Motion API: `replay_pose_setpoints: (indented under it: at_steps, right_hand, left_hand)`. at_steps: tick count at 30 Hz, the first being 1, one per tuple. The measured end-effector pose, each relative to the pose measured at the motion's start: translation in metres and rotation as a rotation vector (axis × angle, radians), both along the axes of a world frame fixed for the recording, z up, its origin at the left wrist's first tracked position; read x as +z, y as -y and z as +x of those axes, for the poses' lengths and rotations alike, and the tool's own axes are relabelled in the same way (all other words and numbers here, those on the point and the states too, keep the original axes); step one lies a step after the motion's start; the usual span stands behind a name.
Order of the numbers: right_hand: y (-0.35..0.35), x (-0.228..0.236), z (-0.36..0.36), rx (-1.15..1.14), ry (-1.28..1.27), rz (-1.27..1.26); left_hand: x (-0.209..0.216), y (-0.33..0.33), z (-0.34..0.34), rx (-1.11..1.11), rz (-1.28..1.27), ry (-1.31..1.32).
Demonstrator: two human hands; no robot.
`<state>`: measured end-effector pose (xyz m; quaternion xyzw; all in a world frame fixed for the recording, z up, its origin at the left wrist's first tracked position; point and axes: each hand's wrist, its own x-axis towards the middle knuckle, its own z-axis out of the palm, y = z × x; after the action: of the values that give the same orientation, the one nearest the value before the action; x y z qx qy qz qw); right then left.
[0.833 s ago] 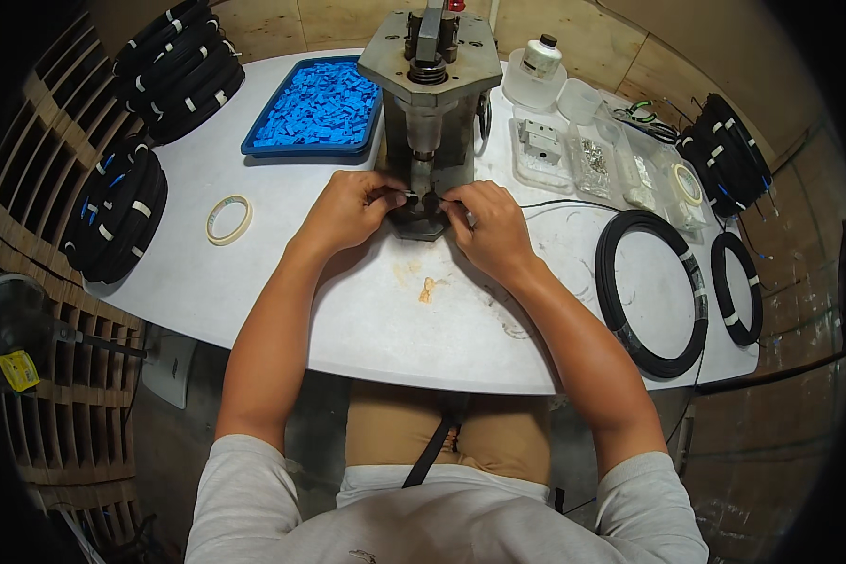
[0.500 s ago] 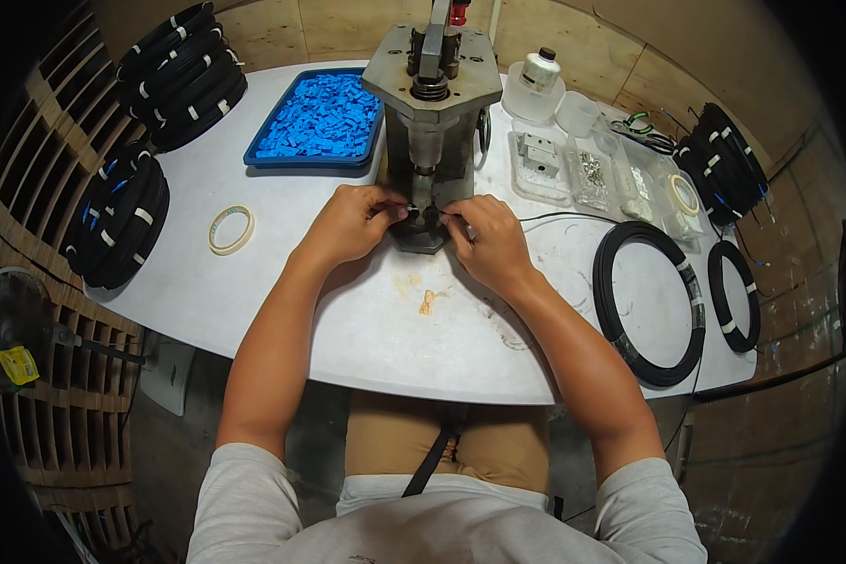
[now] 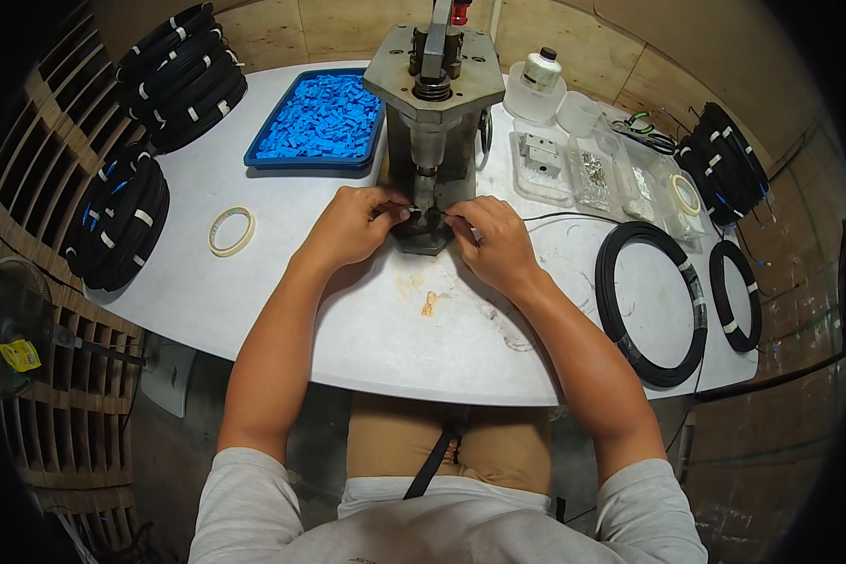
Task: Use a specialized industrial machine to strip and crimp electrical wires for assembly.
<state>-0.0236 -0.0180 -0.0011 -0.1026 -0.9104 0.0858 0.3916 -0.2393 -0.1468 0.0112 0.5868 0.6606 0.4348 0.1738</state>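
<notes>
At the middle of the table stands a metal press with an upright ram over a small dark base. My left hand is at the left of the ram's lower end, thumb and fingertips pinched around something small and partly hidden, with a bright metallic glint. On the other side, my right hand pinches a thin black cable close to the ram. The cable trails right from behind that hand toward a large black cable coil lying on the table. Whatever sits between the fingertips under the ram is too small to tell.
A blue tray of small blue pieces stands behind my left hand. A tape roll lies left. Stacked cable coils line the left edge. On the right are a grey block, small-parts trays, a bottle and a smaller coil.
Hardly anything differs. The whole view has shifted very slightly, and both hands keep their pinch beside the press.
</notes>
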Motion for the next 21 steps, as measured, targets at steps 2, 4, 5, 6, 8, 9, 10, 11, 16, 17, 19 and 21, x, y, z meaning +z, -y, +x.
replay_pose_setpoints:
  at_steps: [2, 4, 5, 6, 8, 9, 10, 11, 16, 17, 19, 21]
  right_hand:
    - [0.0008, 0.0009, -0.0003, 0.004, -0.007, 0.01]
    - [0.0018, 0.0022, -0.0005, -0.005, 0.005, 0.018]
    - [0.0019, 0.002, -0.0006, -0.005, 0.004, 0.018]
    - [0.0016, 0.0013, -0.0007, -0.007, 0.001, 0.024]
    - [0.0028, 0.0023, -0.001, -0.008, -0.003, 0.03]
    - [0.0043, 0.003, -0.0009, -0.014, 0.004, 0.034]
    - [0.0051, 0.0037, -0.0007, -0.022, 0.011, 0.038]
    - [0.0051, 0.0037, -0.0009, -0.023, 0.011, 0.039]
    - [0.0037, 0.001, -0.0008, -0.033, 0.009, 0.063]
    - [0.0037, 0.0008, -0.001, -0.034, 0.01, 0.06]
    - [0.0037, 0.0006, -0.0014, -0.034, 0.011, 0.068]
    - [0.0035, 0.001, -0.0015, -0.037, 0.015, 0.061]
  left_hand:
    - [0.0024, 0.0007, 0.0013, 0.007, -0.027, -0.019]
    - [0.0027, 0.0009, 0.001, 0.009, -0.029, -0.024]
    - [0.0029, 0.0011, 0.001, 0.01, -0.032, -0.029]
    - [0.0029, 0.0013, 0.0011, 0.01, -0.032, -0.029]
    - [0.0026, 0.0014, 0.0008, 0.006, -0.007, -0.041]
    - [0.0009, 0.001, -0.0002, 0.006, -0.006, -0.041]
    - [-0.001, 0.0003, -0.0009, 0.005, -0.007, -0.033]
    - [-0.0023, -0.0003, -0.0014, 0.004, -0.008, -0.025]
    - [-0.0008, 0.0002, 0.0009, 0.01, -0.017, -0.01]
    - [-0.0003, 0.0007, 0.0011, 0.016, -0.022, -0.009]
    - [-0.001, 0.0004, 0.0, 0.014, -0.018, -0.005]
    - [-0.0014, 0.0004, -0.0001, 0.013, -0.016, 0.0]
